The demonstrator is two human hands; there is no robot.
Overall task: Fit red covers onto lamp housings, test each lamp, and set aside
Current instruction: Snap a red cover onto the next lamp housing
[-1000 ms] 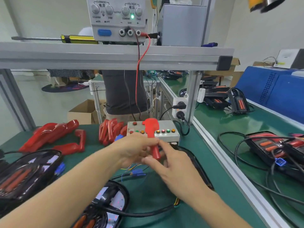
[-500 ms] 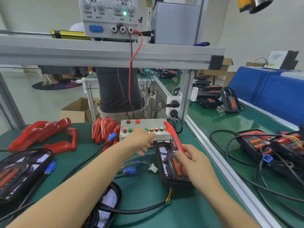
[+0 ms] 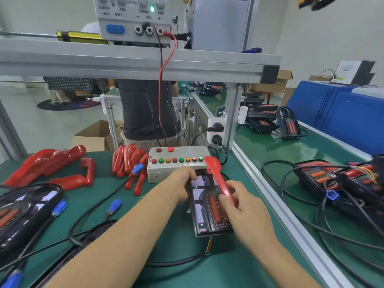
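My right hand point(image 3: 247, 206) pinches the red cover point(image 3: 219, 179), tilted up along the right edge of the lamp housing point(image 3: 207, 206), which lies lengthwise away from me on the desk point(image 3: 166, 256). My left hand point(image 3: 182, 181) grips the housing's far left side. The cover must swing down leftward onto it.

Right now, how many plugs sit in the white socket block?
2. Upper plug in the socket block's top outlet; lower plug directly beneath it. No others appear hidden.
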